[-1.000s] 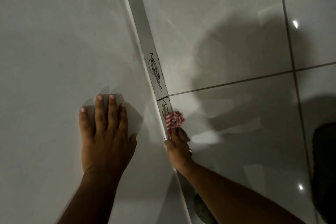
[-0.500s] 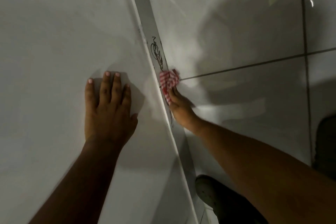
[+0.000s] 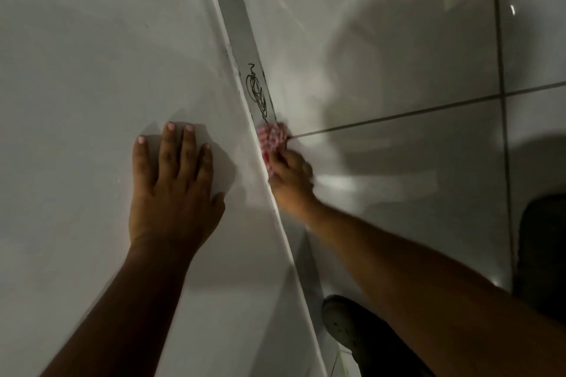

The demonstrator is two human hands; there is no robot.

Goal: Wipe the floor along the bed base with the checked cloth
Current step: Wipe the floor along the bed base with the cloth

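Observation:
My right hand (image 3: 291, 177) is closed around a bunched red-and-white checked cloth (image 3: 272, 138), pressing it on the glossy tiled floor (image 3: 382, 193) right against the white bed base's side strip (image 3: 242, 24). The cloth sits where a dark grout line meets the base, just below a black scribble (image 3: 257, 92) on the strip. My left hand (image 3: 171, 187) lies flat, fingers spread, on the white top surface of the bed base (image 3: 92, 70). The right hand is motion-blurred.
A dark shoe (image 3: 346, 321) stands on the floor near the base at the bottom. A dark object (image 3: 542, 248) sits at the right edge. Grout lines cross the shiny tiles, which carry shadows and light reflections.
My right hand has pushed the cloth forward along the base, up to the grout line and the foot of the scribble. My left hand stays flat on the bed base.

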